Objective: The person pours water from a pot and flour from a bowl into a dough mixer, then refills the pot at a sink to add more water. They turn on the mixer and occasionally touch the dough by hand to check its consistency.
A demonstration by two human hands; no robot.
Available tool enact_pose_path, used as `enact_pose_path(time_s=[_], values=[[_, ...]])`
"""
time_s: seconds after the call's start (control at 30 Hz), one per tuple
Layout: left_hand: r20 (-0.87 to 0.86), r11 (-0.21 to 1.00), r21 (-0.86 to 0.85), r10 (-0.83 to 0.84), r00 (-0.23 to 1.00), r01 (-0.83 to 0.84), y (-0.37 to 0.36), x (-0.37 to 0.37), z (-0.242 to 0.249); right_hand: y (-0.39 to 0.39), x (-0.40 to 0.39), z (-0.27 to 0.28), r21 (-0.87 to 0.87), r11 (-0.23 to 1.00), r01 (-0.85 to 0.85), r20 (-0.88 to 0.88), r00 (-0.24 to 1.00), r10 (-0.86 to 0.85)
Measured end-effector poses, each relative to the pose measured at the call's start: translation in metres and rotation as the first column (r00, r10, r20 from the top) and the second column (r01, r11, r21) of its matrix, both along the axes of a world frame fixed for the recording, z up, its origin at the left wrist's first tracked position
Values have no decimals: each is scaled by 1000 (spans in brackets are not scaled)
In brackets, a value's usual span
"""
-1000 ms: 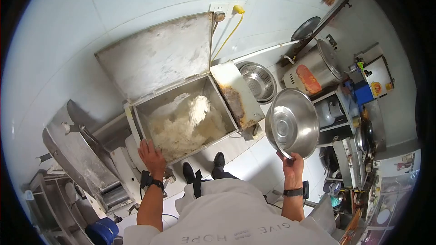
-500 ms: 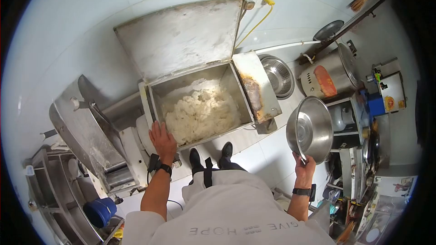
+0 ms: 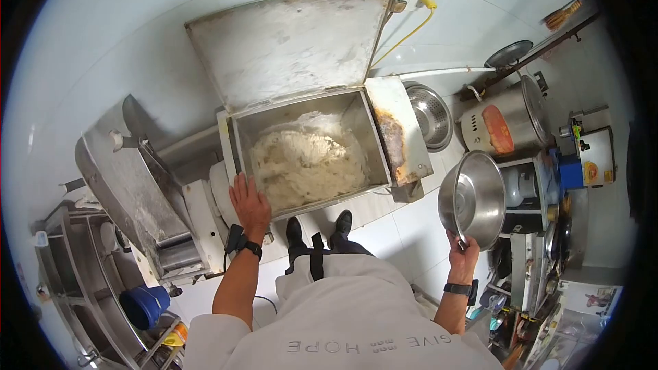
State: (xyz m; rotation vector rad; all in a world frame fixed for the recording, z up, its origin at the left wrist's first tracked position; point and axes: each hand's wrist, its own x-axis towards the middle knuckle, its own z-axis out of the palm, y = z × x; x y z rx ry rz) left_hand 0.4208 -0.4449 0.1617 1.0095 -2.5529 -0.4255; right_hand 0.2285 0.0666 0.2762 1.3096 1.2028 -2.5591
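My left hand (image 3: 251,207) lies with fingers stretched out on the front left corner of a metal dough mixer (image 3: 379,144). Inside its open tub sits a pale, floury mass of dough (image 3: 308,161), rough on top. The mixer's lid (image 3: 295,48) stands raised against the wall. Off to the right, my right hand (image 3: 465,253) grips the near rim of a steel basin (image 3: 483,199). The basin is tilted, and no contents show in it. Part of my right thumb and fingers is hidden at the rim.
A perforated steel colander (image 3: 430,118) lies right of the mixer, near a large pot (image 3: 507,120). To the left are a metal roller machine (image 3: 137,185), shelving (image 3: 82,288) and a blue bucket (image 3: 145,306). A yellow plug (image 3: 428,1) sits in the wall socket.
The view has shifted slightly, so the mixer and wall appear further right. The dough's surface has changed shape and looks less lumpy. Both hands keep their places on mixer and basin.
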Motion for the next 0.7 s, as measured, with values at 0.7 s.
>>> enact_pose_path(time_s=[0.7], values=[[-66, 994, -84, 61, 996, -66, 5, 5, -16, 36, -223, -102, 42, 940, -338, -82, 937, 340]])
